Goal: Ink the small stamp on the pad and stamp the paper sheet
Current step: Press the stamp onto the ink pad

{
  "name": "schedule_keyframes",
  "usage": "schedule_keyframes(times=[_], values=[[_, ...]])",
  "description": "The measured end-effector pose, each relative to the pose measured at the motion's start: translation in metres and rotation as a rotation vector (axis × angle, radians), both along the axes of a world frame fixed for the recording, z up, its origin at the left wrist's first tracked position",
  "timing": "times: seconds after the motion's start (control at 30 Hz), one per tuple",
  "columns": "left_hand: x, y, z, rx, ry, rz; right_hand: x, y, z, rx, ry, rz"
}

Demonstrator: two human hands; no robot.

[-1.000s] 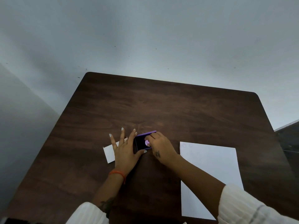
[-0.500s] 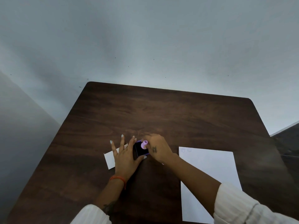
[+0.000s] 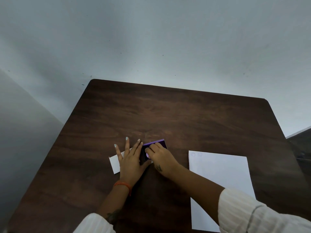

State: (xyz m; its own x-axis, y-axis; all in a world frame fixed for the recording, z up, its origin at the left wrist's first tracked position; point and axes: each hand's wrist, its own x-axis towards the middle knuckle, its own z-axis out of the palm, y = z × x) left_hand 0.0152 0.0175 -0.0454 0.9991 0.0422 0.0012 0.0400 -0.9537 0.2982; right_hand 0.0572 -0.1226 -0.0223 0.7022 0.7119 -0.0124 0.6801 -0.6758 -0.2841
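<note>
A small ink pad (image 3: 161, 143) with a purple rim and dark surface lies open near the middle of the dark wooden table (image 3: 168, 115). My right hand (image 3: 161, 158) pinches a small pink-topped stamp (image 3: 148, 155) and holds it down on the pad. My left hand (image 3: 130, 161) lies flat with fingers spread just left of the pad, its thumb against the pad's near edge. The white paper sheet (image 3: 220, 182) lies to the right, with two faint round marks near its top left corner.
A small white card (image 3: 115, 163) lies partly under my left hand. The table stands against a pale wall, with its far edge and right edge in view. A dark surface (image 3: 301, 145) shows beyond the right edge.
My right hand has brought the stamp down lower onto the pad, and the pad's purple rim shows again. My left hand has stayed flat beside the pad.
</note>
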Motion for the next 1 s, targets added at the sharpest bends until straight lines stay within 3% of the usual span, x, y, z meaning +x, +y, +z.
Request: schedule_keyframes(times=[0.17, 0.37, 0.5, 0.73, 1.0], values=[[0.000, 0.000, 0.001, 0.030, -0.017, -0.004, 0.001, -0.004, -0.001, 0.031, 0.005, 0.028], [0.001, -0.001, 0.003, 0.032, -0.025, 0.006, 0.017, 0.004, 0.023, 0.111, 0.237, -0.142], [0.001, -0.001, 0.000, 0.021, -0.017, 0.014, 0.011, 0.007, 0.019, -0.019, 0.156, -0.088], [0.002, 0.000, -0.002, 0.069, 0.009, 0.013, 0.008, 0.007, 0.008, -0.067, 0.056, -0.041], [0.004, 0.002, -0.003, 0.032, 0.002, 0.019, 0.008, 0.003, -0.006, 0.045, 0.056, -0.054]])
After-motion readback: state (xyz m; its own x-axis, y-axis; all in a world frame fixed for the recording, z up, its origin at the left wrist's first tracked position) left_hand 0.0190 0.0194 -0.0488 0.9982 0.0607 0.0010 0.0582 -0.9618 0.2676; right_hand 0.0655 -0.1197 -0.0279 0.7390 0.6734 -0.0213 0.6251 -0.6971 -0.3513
